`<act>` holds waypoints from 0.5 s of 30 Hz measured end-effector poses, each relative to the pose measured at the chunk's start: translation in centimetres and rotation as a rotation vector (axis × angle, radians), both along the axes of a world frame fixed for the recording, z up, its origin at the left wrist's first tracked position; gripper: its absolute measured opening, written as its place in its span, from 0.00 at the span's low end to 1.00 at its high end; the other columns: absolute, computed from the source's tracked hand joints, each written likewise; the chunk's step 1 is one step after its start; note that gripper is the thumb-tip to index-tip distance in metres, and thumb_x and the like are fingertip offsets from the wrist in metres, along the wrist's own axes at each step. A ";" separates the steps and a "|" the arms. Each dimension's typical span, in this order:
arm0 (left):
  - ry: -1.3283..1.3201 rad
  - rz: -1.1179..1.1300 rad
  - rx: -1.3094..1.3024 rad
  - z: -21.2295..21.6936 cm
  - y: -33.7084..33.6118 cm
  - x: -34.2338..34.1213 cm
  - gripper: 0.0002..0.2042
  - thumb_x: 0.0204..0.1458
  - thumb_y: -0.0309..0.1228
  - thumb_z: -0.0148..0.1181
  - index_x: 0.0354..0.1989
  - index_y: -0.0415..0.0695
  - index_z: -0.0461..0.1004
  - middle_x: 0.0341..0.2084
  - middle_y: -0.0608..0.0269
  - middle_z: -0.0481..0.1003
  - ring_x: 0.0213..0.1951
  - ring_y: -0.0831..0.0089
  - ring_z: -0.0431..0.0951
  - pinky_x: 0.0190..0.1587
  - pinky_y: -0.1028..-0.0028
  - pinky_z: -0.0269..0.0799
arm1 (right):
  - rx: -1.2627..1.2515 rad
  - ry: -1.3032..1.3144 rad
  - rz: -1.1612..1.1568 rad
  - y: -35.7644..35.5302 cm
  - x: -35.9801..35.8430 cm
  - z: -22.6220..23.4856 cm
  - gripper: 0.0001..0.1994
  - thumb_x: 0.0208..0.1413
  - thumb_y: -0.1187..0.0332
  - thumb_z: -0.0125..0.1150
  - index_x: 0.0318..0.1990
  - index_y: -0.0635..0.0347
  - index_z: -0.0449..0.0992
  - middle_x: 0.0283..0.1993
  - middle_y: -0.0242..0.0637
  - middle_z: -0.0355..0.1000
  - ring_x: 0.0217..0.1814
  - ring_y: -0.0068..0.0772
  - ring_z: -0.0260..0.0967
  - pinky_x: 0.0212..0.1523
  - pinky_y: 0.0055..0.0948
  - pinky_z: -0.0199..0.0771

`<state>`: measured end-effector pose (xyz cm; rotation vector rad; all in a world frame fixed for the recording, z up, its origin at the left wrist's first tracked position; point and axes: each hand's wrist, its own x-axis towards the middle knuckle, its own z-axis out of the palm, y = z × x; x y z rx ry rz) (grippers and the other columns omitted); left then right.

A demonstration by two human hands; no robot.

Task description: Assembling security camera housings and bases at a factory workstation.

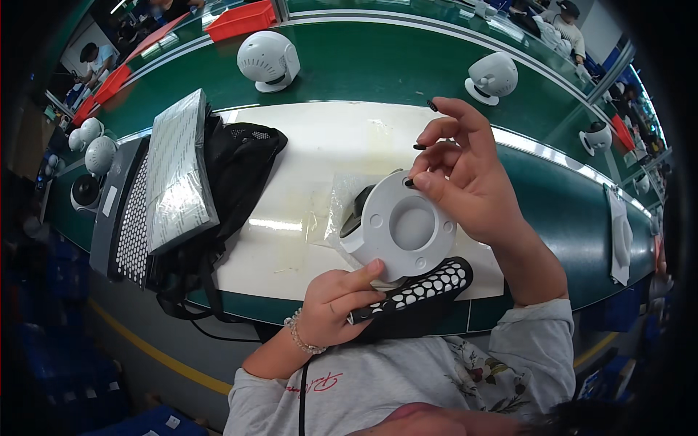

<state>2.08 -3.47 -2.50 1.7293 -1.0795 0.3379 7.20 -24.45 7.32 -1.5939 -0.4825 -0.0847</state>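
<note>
My left hand is closed at the lower edge of a white device with a round base, its index finger pressed against the rim. The base faces up, showing a large centre recess and several small round recesses. My right hand reaches over the upper rim. Its thumb touches the base, while the other fingers are raised and apart. The right fingertips look black; whether these are nails or small pads I cannot tell. Beneath the device lies a black piece with white spots, its left end against my left hand.
Clear plastic film lies under the device on the white mat. On the left are a black bag and a silvery packet. White round-headed devices stand farther back. A red tray sits beyond; other people work there.
</note>
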 end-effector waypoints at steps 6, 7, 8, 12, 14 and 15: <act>0.023 0.029 -0.051 -0.2 -0.2 0.2 0.14 0.27 0.23 0.61 0.29 0.44 0.73 0.48 0.55 0.68 0.24 0.68 0.72 0.27 0.75 0.66 | -0.047 -0.023 -0.004 0.0 0.3 -0.1 0.30 0.47 0.82 0.50 0.58 0.52 0.49 0.40 0.34 0.56 0.36 0.21 0.62 0.39 0.20 0.63; 0.024 0.022 -0.052 -0.2 -0.2 0.2 0.14 0.27 0.23 0.61 0.29 0.44 0.73 0.48 0.55 0.68 0.24 0.68 0.72 0.27 0.75 0.66 | -0.086 -0.041 -0.007 -0.1 0.3 -0.1 0.30 0.47 0.82 0.50 0.58 0.52 0.49 0.39 0.34 0.56 0.36 0.20 0.62 0.38 0.20 0.64; 0.025 0.014 -0.052 -0.2 -0.2 0.2 0.15 0.27 0.23 0.61 0.29 0.44 0.73 0.48 0.55 0.68 0.24 0.68 0.72 0.26 0.75 0.66 | -0.087 -0.040 -0.008 -0.1 0.2 0.1 0.30 0.47 0.82 0.50 0.58 0.52 0.49 0.39 0.34 0.56 0.36 0.20 0.62 0.38 0.20 0.64; -0.002 -0.028 0.008 0.0 0.0 0.3 0.16 0.26 0.20 0.61 0.30 0.40 0.72 0.52 0.48 0.63 0.28 0.68 0.76 0.29 0.74 0.69 | -0.435 -0.404 -0.086 -0.5 -0.2 -0.2 0.32 0.45 0.83 0.53 0.58 0.54 0.48 0.39 0.38 0.62 0.35 0.27 0.66 0.37 0.25 0.68; 0.015 0.026 -0.054 -0.2 -0.3 0.3 0.14 0.28 0.23 0.61 0.30 0.44 0.73 0.49 0.55 0.67 0.22 0.69 0.71 0.25 0.75 0.66 | -0.752 -0.822 -0.111 -0.2 -0.6 0.0 0.31 0.41 0.84 0.54 0.55 0.55 0.53 0.39 0.45 0.68 0.32 0.37 0.69 0.30 0.27 0.70; 0.015 0.031 -0.054 -0.3 -0.3 0.2 0.14 0.28 0.23 0.61 0.30 0.44 0.73 0.49 0.55 0.67 0.22 0.69 0.71 0.25 0.75 0.66 | -0.785 -0.825 -0.059 -0.1 -1.1 0.5 0.30 0.41 0.84 0.54 0.54 0.56 0.55 0.40 0.46 0.67 0.34 0.39 0.68 0.33 0.28 0.70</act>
